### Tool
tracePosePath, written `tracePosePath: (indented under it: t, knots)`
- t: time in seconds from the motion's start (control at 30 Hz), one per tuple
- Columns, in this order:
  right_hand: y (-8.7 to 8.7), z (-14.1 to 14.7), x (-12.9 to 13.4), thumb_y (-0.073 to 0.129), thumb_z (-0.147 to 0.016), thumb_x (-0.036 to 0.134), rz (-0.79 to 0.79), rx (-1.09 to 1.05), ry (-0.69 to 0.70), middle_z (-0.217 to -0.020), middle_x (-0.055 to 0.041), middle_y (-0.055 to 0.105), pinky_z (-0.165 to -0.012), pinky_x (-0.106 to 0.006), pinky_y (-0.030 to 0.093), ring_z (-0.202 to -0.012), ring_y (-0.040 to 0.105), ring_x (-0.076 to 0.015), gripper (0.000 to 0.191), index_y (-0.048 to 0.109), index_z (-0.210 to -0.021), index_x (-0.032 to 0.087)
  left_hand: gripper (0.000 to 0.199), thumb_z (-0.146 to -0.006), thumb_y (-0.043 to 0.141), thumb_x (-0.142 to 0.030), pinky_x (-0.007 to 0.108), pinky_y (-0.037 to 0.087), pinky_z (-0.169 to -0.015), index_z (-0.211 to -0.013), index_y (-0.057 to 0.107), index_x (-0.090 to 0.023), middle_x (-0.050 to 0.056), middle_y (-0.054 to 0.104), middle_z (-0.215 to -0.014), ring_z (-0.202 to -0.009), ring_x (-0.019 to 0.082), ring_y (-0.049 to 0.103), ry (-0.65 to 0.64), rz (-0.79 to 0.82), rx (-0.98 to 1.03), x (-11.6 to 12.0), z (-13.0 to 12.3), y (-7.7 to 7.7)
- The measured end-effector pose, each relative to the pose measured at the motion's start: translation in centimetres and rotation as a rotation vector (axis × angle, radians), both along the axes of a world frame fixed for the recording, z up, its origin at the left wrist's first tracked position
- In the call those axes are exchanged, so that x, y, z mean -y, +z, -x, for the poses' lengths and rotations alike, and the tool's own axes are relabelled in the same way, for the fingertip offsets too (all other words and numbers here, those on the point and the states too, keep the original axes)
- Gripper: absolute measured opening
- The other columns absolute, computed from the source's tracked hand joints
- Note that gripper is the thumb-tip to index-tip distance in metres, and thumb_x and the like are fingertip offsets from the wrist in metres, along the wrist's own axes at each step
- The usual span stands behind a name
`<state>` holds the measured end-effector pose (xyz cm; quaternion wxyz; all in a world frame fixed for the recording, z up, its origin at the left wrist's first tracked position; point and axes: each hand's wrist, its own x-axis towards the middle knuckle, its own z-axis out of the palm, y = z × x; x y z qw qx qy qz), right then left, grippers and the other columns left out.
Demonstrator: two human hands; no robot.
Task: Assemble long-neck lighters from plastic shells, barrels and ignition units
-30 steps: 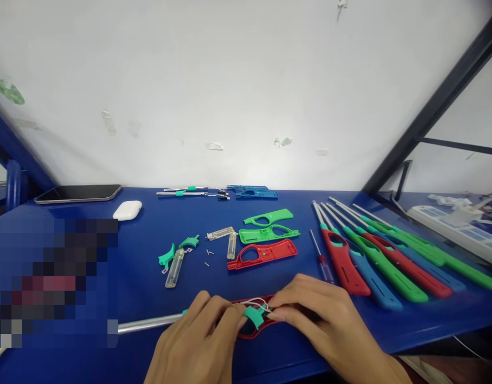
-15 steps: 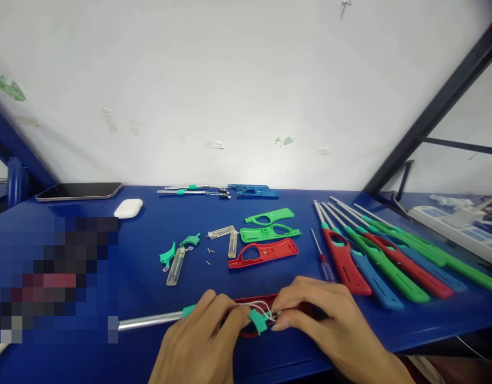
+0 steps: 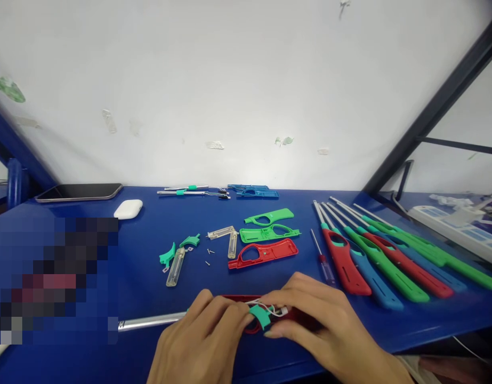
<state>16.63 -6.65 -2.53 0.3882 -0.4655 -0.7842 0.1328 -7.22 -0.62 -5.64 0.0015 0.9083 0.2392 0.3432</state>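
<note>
Near the table's front edge lies a red lighter handle half (image 3: 233, 297), largely hidden under both hands. My left hand (image 3: 206, 336) is closed over its left end, thumb and fingertips beside a green trigger (image 3: 261, 316). From under that hand a metal lighter tube (image 3: 153, 321) sticks out to the left. My right hand (image 3: 321, 325) is closed around the trigger area, its thumb below the trigger and its index finger above. Between these fingers run thin white wires (image 3: 278, 313), with a small pale-ended part (image 3: 284, 310) beside them.
Beyond my hands lie another red handle half (image 3: 265, 254), green halves (image 3: 269, 233), clear fuel tanks (image 3: 176, 268), loose screws (image 3: 208, 263) and blue halves (image 3: 257, 193). A screwdriver (image 3: 325, 269) and several assembled lighters (image 3: 349, 266) lie right. A phone (image 3: 80, 191) and white case (image 3: 128, 208) lie left.
My right thumb and index finger have shifted slightly left, from the wire end to around the green trigger. The trigger has moved slightly right. My left hand stays nearly in place.
</note>
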Motion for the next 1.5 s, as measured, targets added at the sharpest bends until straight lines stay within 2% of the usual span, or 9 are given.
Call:
tracePosePath:
  t: [0.2,0.4,0.6,0.77,0.9,1.0,1.2,1.37,1.5]
  knots:
    - [-0.1,0.2,-0.3,0.065,-0.107,0.03,-0.136,0.076,0.022,-0.088,-0.0006,0.077,-0.069,-0.024,0.054,-0.075,0.067,-0.013,0.022,0.076,-0.124,0.024,0.027,-0.105,0.049,-0.01,0.026,0.059,-0.058,-0.12,0.068,-0.024,0.0,0.075,-0.101,-0.08,0.018,0.066,-0.005,0.039,-0.077,0.2,0.3,-0.8]
    - [-0.3,0.0,-0.3,0.066,-0.106,0.029,-0.184,0.081,0.005,-0.087,-0.0013,0.077,-0.069,-0.024,0.055,-0.074,0.066,-0.0132,0.02,0.078,-0.12,0.021,0.03,-0.104,0.046,-0.009,0.028,0.059,-0.056,-0.115,0.07,-0.023,0.002,0.074,-0.097,-0.078,0.02,0.064,0.029,0.011,0.007,0.3,-0.7,0.9]
    - [-0.5,-0.2,-0.1,0.067,-0.105,0.026,-0.159,0.089,-0.009,-0.092,0.0,0.076,-0.072,-0.023,0.055,-0.078,0.067,-0.0121,0.02,0.076,-0.123,0.023,0.029,-0.103,0.052,-0.015,0.041,0.063,-0.085,-0.127,0.067,-0.022,0.009,0.068,-0.119,-0.108,0.026,0.064,0.145,-0.016,0.03,-0.2,0.1,1.9]
    - [-0.4,-0.2,-0.1,0.064,-0.107,0.027,-0.18,0.108,-0.015,-0.092,0.001,0.076,-0.074,-0.021,0.055,-0.079,0.069,-0.0102,0.019,0.075,-0.121,0.022,0.024,-0.104,0.048,-0.015,0.042,0.062,-0.081,-0.111,0.068,-0.026,0.003,0.072,-0.103,-0.091,0.024,0.068,0.12,0.008,-0.051,-0.9,1.2,1.5]
    - [-0.4,-0.2,-0.1,0.064,-0.107,0.029,-0.192,0.115,-0.032,-0.093,0.0007,0.077,-0.074,-0.023,0.055,-0.079,0.07,-0.011,0.017,0.075,-0.119,0.023,0.035,-0.108,0.038,-0.014,0.04,0.059,-0.071,-0.102,0.07,-0.027,0.0,0.076,-0.094,-0.078,0.023,0.07,0.119,-0.046,-0.075,-1.3,1.5,1.8]
    - [-0.4,-0.2,-0.1,0.063,-0.107,0.03,-0.181,0.122,-0.038,-0.095,0.0001,0.078,-0.075,-0.024,0.056,-0.079,0.071,-0.0121,0.018,0.075,-0.119,0.024,0.041,-0.112,0.033,-0.019,0.039,0.059,-0.071,-0.101,0.073,-0.027,0.001,0.078,-0.096,-0.081,0.023,0.074,0.16,-0.102,-0.051,-1.6,1.3,2.1]
    - [-0.5,-0.2,-0.1,0.063,-0.107,0.029,-0.174,0.129,-0.039,-0.097,-0.0012,0.08,-0.076,-0.024,0.058,-0.08,0.073,-0.0134,0.019,0.075,-0.121,0.023,0.035,-0.112,0.037,-0.02,0.047,0.062,-0.09,-0.107,0.072,-0.023,0.005,0.08,-0.12,-0.11,0.028,0.076,0.172,-0.103,-0.047,-2.3,0.7,1.7]
    - [-0.6,-0.2,0.0,0.061,-0.108,0.032,-0.191,0.145,-0.075,-0.096,-0.0005,0.079,-0.075,-0.025,0.057,-0.079,0.073,-0.0128,0.019,0.076,-0.118,0.024,0.04,-0.114,0.034,-0.026,0.037,0.063,-0.072,-0.1,0.072,-0.024,0.0,0.08,-0.094,-0.083,0.021,0.077,0.134,0.011,-0.056,-2.3,0.7,2.2]
    - [-0.6,-0.2,0.0,0.06,-0.109,0.031,-0.205,0.171,-0.074,-0.095,-0.0007,0.079,-0.074,-0.026,0.057,-0.079,0.073,-0.0129,0.019,0.075,-0.118,0.024,0.046,-0.116,0.034,-0.035,0.032,0.063,-0.073,-0.099,0.075,-0.027,-0.003,0.08,-0.091,-0.081,0.017,0.077,0.106,0.029,-0.009,-2.1,1.1,2.6]
